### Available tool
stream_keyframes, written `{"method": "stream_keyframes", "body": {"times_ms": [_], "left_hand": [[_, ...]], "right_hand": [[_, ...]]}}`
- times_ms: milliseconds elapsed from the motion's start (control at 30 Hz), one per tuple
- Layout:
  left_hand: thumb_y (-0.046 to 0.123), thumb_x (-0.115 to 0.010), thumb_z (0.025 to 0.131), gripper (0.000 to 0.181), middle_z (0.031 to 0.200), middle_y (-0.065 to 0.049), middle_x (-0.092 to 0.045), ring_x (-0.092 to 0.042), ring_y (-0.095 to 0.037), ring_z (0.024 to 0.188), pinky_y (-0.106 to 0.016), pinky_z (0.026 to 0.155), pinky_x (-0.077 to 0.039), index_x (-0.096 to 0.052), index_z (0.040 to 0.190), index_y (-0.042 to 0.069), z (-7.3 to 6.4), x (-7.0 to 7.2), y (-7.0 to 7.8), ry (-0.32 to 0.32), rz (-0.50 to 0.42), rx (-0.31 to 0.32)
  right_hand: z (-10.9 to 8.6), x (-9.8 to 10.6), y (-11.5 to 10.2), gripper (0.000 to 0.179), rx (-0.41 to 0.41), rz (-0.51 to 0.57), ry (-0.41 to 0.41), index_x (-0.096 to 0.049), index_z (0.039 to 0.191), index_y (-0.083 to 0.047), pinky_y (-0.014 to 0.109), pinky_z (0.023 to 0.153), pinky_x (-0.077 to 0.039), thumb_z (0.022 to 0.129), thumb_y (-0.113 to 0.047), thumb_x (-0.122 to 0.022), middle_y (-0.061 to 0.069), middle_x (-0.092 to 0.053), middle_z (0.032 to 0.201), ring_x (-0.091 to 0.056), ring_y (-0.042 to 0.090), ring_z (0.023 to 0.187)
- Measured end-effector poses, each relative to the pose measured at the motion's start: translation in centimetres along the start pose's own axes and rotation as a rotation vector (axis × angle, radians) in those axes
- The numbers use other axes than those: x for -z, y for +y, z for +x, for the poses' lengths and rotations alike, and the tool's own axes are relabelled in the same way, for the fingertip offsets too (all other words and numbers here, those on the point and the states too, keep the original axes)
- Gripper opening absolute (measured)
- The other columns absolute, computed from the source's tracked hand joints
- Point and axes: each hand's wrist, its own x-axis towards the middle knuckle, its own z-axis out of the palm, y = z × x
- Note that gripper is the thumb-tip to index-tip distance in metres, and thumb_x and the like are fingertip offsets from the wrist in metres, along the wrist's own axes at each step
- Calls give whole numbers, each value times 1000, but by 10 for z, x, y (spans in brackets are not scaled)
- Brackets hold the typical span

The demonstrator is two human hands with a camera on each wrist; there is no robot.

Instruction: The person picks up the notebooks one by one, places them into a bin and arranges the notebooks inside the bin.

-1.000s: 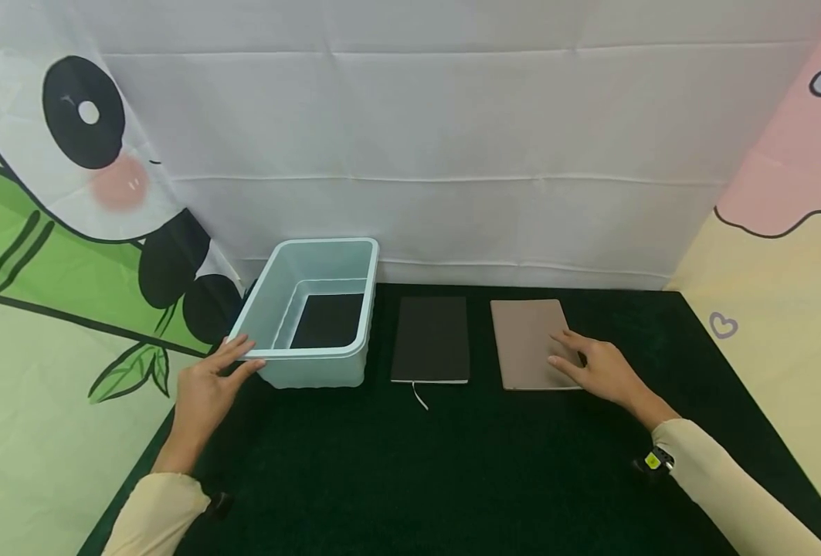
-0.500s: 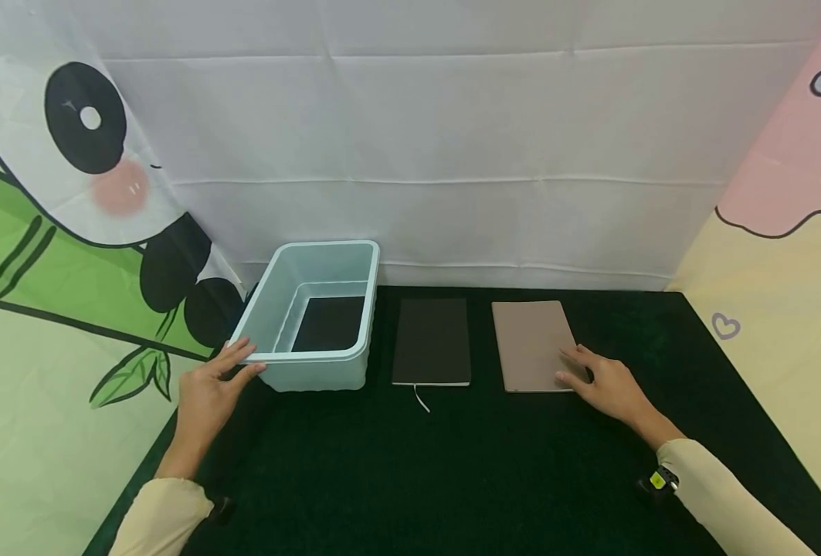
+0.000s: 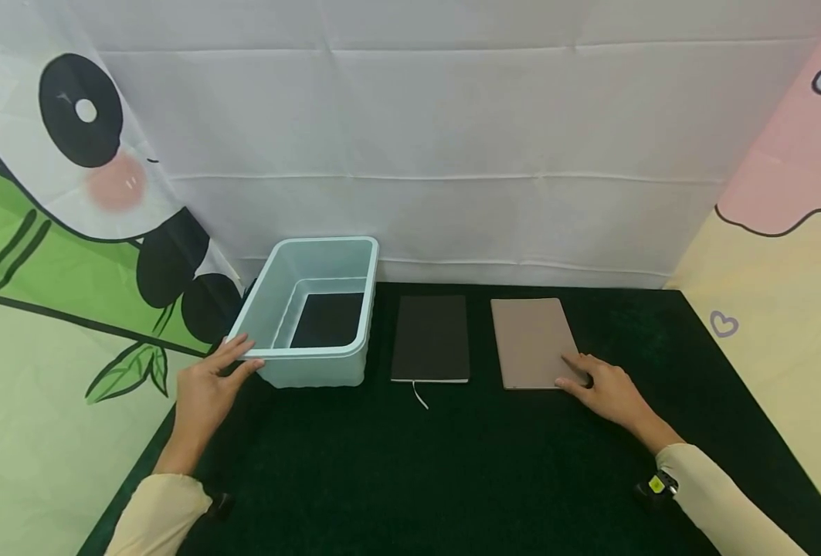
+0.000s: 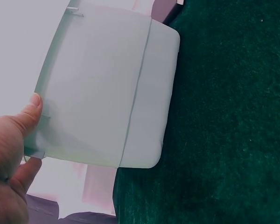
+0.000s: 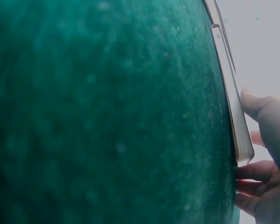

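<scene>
My left hand [image 3: 205,390] holds the near left corner of a light blue plastic bin [image 3: 316,369], with fingers over the rim and thumb against the front wall. A flat black rectangle [image 3: 327,320] lies on the bin's floor. Right of the bin lies a black notebook [image 3: 429,338] with a white ribbon. Farther right, a pinkish-beige notebook [image 3: 530,344] lies flat, its thickness showing in the right wrist view. My right hand [image 3: 608,392] touches its near right part, thumb and index finger over the cover. The other fingers [image 5: 254,171] reach down beside its edge.
A dark green cloth [image 3: 410,479] covers the table. Behind it hangs a white creased sheet [image 3: 452,139]. Cartoon-printed panels, green [image 3: 35,386] on the left and pink and yellow [image 3: 785,293] on the right, flank the table.
My right hand has moved slightly right and nearer, from over the beige notebook's cover to its right edge. The left hand stays on the bin's corner; the bin and notebooks have not moved.
</scene>
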Motion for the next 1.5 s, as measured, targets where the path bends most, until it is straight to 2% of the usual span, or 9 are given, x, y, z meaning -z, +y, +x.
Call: {"method": "stream_keyframes", "body": {"times_ms": [233,500,600,700,767,967,1100,1300,1500], "left_hand": [[21,-80,90,39,134,-11,-66,-54,-40,133,-1,102,-26,-73,125,6,0,1,1,-18,1,22],[21,-80,90,39,135,-11,-66,-54,-40,134,-3,104,-27,-73,126,7,-1,1,1,-19,0,28],[22,-80,90,39,136,-10,-66,-53,-39,134,-10,109,-31,-73,126,7,-1,2,1,-22,8,35],[22,-79,91,40,136,-10,-65,-53,-39,135,-22,114,-35,-73,127,7,-1,2,0,-28,9,41],[22,-79,91,40,136,-10,-65,-52,-39,135,-25,115,-36,-73,127,7,-1,2,0,-30,6,44],[22,-79,91,39,136,-10,-66,-53,-38,135,-6,107,-28,-73,127,9,-1,2,0,-22,2,41],[21,-80,90,39,134,-11,-67,-54,-38,134,-2,103,-26,-73,126,7,0,2,-1,-11,2,33],[21,-80,90,40,134,-11,-67,-54,-38,133,-3,104,-27,-73,126,7,0,0,-1,-15,-5,30],[22,-80,90,41,136,-10,-66,-53,-38,135,-13,111,-31,-72,127,7,0,0,-1,-23,-2,42]], "right_hand": [[1,-3,-1,70,-53,19,-28,-51,149,-2,71,107,-37,99,-50,-64,34,-46,149,-42,57,136],[2,-2,-14,62,-125,83,10,-55,144,2,67,102,-44,96,-33,-73,33,-52,144,-52,52,130],[2,-2,-18,60,-167,103,25,-56,143,2,67,102,-45,96,-31,-74,33,-52,144,-53,52,129],[2,-3,-21,61,-211,129,31,-54,144,2,67,104,-42,95,-29,-74,33,-50,146,-50,53,132],[3,-4,-23,61,-236,150,37,-54,145,1,68,106,-41,95,-28,-74,33,-49,147,-46,54,135],[5,-6,-25,61,-279,180,61,-53,146,-1,68,108,-38,94,-24,-76,28,-44,152,-43,53,138],[5,-6,-23,61,-292,213,57,-53,146,-1,67,108,-39,94,-24,-76,30,-44,152,-43,53,138],[7,2,-22,65,-383,335,20,-55,146,-4,67,107,-41,91,-31,-79,33,-42,153,-42,53,138],[10,13,-22,69,-442,423,-35,-54,145,-4,63,105,-44,90,-36,-80,32,-39,154,-41,51,136]]}}
